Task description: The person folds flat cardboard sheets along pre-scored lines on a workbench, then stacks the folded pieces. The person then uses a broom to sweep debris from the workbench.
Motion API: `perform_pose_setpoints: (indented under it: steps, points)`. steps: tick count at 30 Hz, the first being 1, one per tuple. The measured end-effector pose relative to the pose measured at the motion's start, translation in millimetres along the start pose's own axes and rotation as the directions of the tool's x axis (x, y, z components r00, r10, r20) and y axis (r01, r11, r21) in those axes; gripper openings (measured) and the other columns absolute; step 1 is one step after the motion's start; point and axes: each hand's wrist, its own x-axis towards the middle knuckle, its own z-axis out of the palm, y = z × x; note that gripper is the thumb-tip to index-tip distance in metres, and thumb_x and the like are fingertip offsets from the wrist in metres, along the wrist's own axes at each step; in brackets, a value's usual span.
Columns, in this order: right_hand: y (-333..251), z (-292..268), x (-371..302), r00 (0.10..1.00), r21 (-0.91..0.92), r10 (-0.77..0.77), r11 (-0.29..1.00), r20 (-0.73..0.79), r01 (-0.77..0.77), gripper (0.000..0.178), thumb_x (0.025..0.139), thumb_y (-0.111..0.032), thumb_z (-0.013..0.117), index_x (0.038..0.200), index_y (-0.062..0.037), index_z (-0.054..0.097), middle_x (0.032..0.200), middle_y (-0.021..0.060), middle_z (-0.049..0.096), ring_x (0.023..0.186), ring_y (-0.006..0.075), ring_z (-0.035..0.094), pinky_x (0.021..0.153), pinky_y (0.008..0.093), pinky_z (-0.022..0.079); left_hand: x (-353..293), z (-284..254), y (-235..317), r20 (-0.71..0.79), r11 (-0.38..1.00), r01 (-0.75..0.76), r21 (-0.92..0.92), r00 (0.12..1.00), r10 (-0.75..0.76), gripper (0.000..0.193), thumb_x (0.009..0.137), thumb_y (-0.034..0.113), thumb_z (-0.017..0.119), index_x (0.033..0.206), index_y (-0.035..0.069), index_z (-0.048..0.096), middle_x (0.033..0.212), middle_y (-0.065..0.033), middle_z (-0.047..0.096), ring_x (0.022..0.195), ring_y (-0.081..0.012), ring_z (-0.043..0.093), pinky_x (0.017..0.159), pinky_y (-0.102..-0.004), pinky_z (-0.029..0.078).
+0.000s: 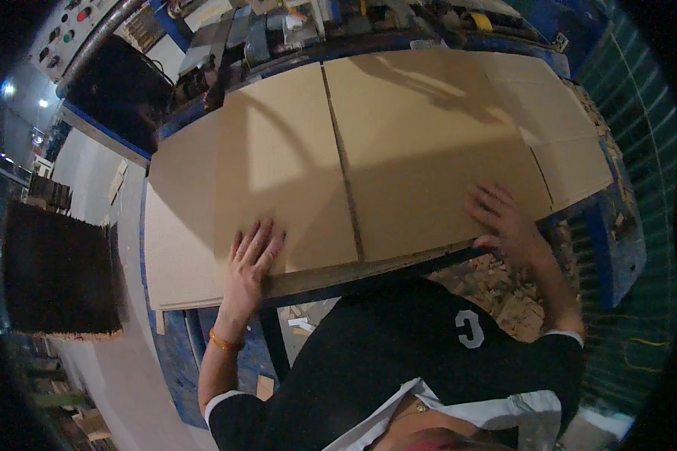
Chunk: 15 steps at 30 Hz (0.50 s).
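Observation:
A wide brown cardboard sheet (421, 128) lies flat in front of me, with a dark slot running from its far edge to its near edge. It rests on more cardboard, whose pale panels (184, 225) stick out at the left and right. My left hand (250, 263) lies on the near left part of the sheet, fingers stretched out and nothing gripped. Near the right front edge is my right hand (508, 225), slightly blurred, its fingers spread over the cardboard. Shadows of my arms and head fall across the sheet.
Beyond the cardboard stands a blue-framed machine (263, 45), with a button panel (68, 34) at the far left. A dark stack (60, 270) stands on the floor at left. Cardboard scraps (504, 301) lie below the right front edge. Green corrugated sheeting (639, 150) rises at right.

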Motion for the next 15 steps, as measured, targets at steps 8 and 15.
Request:
perform_pose_setpoints:
  steps: [8, 15]
  points:
    - [51.1, -16.8, 112.6, 0.973, -0.234, -0.132, 0.968, -0.190, 0.085, 0.072, 0.071, -0.056, 0.059, 0.131, -0.0196, 0.043, 0.140, 0.0063, 0.033, 0.128, 0.0299, 0.030, 0.103, 0.0478, 0.026, 88.0, 0.1, -50.0, -0.337, 0.999, -0.048, -0.002, 0.940, 0.044, 0.071, 0.064, -0.002, 0.064, 0.131, 0.012, 0.042, 0.134, -0.0124, 0.040, 0.124, -0.0317, 0.037, 0.104, -0.0407, 0.030]
    - [72.6, -23.8, 137.2, 0.983, -0.124, -0.095, 0.989, -0.159, 0.076, 0.061, 0.077, -0.054, 0.053, 0.127, -0.0184, 0.048, 0.138, 0.0076, 0.037, 0.124, 0.0306, 0.035, 0.099, 0.0471, 0.029, 108.3, 4.7, -64.3, -0.247, 0.995, -0.075, 0.070, 0.965, 0.090, 0.067, 0.068, 0.000, 0.062, 0.131, 0.011, 0.041, 0.135, -0.0134, 0.038, 0.126, -0.0300, 0.035, 0.105, -0.0432, 0.026]
